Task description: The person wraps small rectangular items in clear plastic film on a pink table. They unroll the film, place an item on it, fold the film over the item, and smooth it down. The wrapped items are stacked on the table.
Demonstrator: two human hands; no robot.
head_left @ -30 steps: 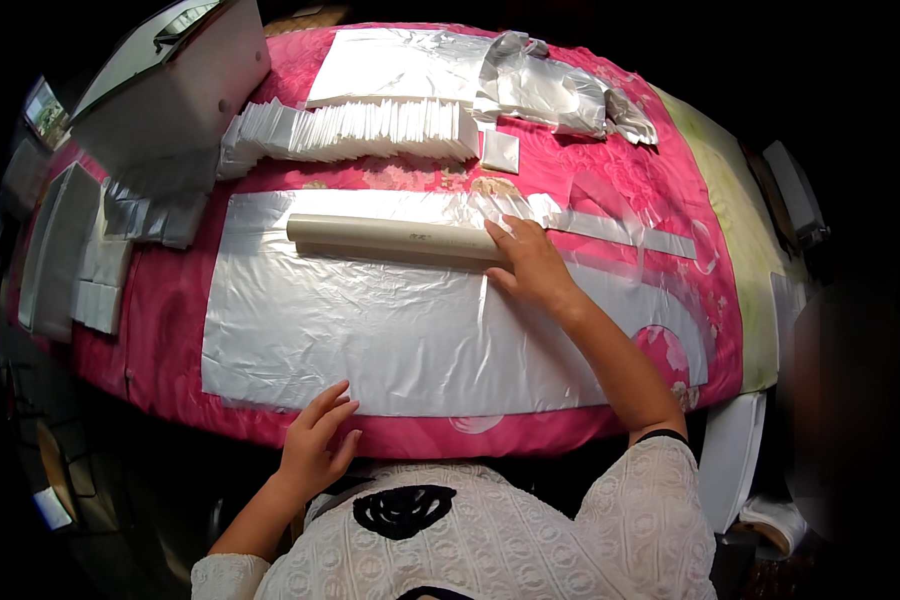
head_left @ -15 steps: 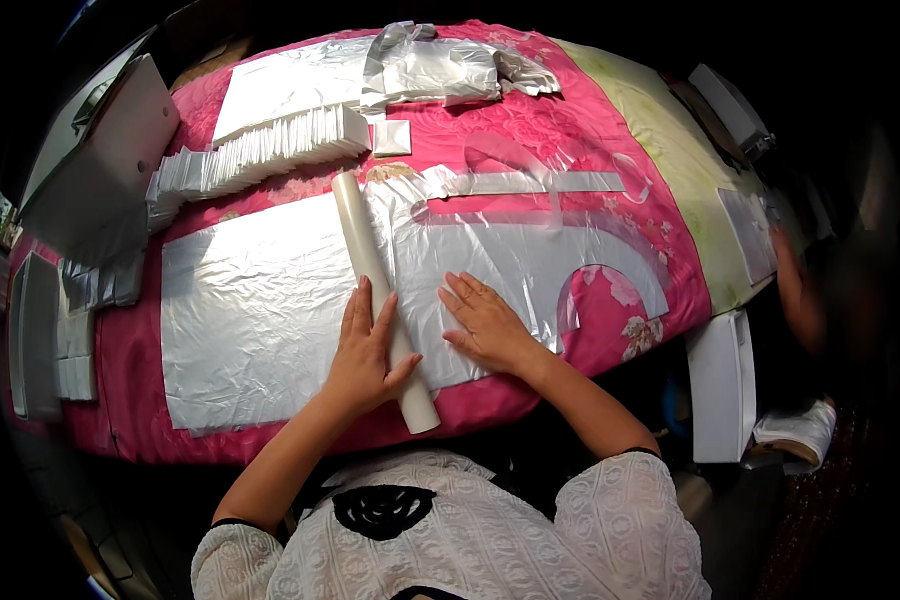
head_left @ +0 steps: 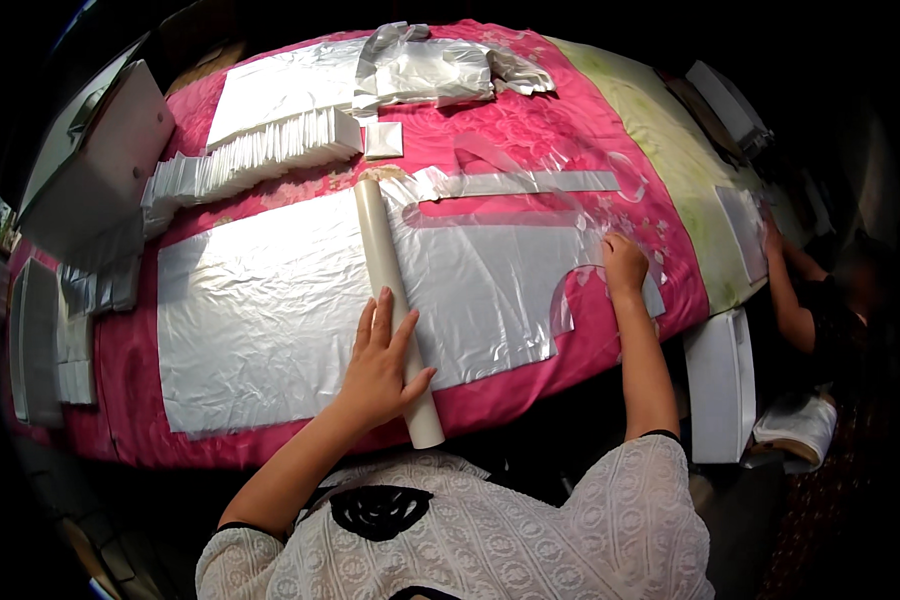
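Observation:
A stack of thin, shiny whitish plastic sheets (head_left: 260, 300) lies flat on the pink cover. At its right end the sheets have a curved cut-out and long clear strips, like disposable aprons. A smooth cream-white tube (head_left: 378, 225) lies across the sheets, its near end past their edge. My left hand (head_left: 375, 375) rests on the tube with fingers spread. At the right end, my right hand (head_left: 625, 262) is closed in a pinch on the thin clear plastic beside the curved cut-out.
A long row of folded white packets (head_left: 260, 150) stands beyond the sheets, with one flat square packet (head_left: 384, 140) beside it. More plastic sheets (head_left: 420, 75) lie at the back. White boxes (head_left: 720, 385) stand at the right and left. Another person's hand (head_left: 773, 238) is at the far right.
My right hand has left the sheets' middle, moved right to the curved end and closed. The tube has shifted slightly to the right under my left hand.

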